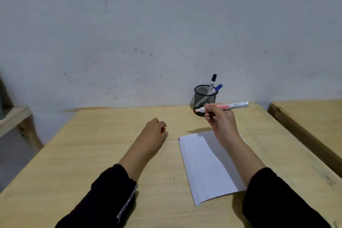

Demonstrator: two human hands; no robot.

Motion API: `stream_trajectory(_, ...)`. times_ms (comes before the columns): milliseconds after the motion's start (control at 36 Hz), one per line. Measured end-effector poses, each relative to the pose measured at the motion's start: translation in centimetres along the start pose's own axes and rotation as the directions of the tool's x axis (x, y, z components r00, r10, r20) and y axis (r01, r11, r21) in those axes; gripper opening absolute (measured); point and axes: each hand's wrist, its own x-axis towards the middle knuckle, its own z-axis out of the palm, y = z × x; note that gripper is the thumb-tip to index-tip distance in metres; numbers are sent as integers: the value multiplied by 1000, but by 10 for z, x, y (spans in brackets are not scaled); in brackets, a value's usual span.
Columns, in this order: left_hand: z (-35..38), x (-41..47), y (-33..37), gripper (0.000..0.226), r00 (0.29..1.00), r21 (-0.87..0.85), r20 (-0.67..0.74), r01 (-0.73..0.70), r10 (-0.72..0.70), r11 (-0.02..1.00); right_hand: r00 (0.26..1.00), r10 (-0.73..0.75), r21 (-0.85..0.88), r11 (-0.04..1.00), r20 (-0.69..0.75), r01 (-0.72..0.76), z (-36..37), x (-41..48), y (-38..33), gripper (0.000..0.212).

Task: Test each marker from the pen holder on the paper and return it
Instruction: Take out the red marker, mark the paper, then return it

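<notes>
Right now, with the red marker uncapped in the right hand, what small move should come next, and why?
Probably bring the right hand down so the red marker tip meets the paper: the tip is bare and raised, and the left hand seems to hold the cap.

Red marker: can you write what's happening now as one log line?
right hand: holds uncapped red marker above paper | left hand: holds red cap | pen holder: two markers inside

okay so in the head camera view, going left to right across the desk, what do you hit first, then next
Left hand pinching a red cap → paper → right hand holding the uncapped red marker, in front of the mesh pen holder.
</notes>
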Motion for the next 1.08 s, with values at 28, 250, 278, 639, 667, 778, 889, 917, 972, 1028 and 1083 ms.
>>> stream_trajectory(28,0,1,-1,24,1000,1,3,-10,10,1000,1000,-1,1,1000,1,1,-1,-1,-1,10)
stream_trajectory(250,-8,-11,31,11,990,-824,-57,27,-131,565,1000,6,50,999,6,-6,-2,-9,-2,13)
stream_trajectory(278,-9,-10,34,12,992,-870,-36,29,-122,492,1000,5,56,998,7,-5,-2,-10,-2,13)
stream_trajectory(639,-16,-16,70,14,1000,-988,25,24,9,155,997,-30,55,998,74,26,6,-19,-3,15)
stream_trajectory(667,-16,-16,72,14,999,-987,29,26,18,158,996,-26,51,998,80,22,6,-20,-2,15)
stream_trajectory(778,-16,-18,76,11,999,-982,35,30,28,188,992,-22,49,999,122,16,6,-20,-2,15)
stream_trajectory(889,-19,-18,78,11,998,-973,42,28,56,228,978,-49,35,998,203,43,2,-23,-3,16)
stream_trajectory(917,-20,-18,79,11,997,-973,43,27,62,231,973,-60,34,998,221,54,1,-23,-4,16)
stream_trajectory(972,-21,-18,80,10,996,-972,43,24,75,233,966,-85,25,996,245,81,0,-23,-6,16)
stream_trajectory(1028,-22,-16,81,10,995,-970,48,25,89,243,962,-96,0,995,256,99,-2,-21,-8,14)
stream_trajectory(1083,-24,-14,81,10,993,-964,54,25,106,265,959,-86,-35,994,268,99,-5,-20,-10,11)
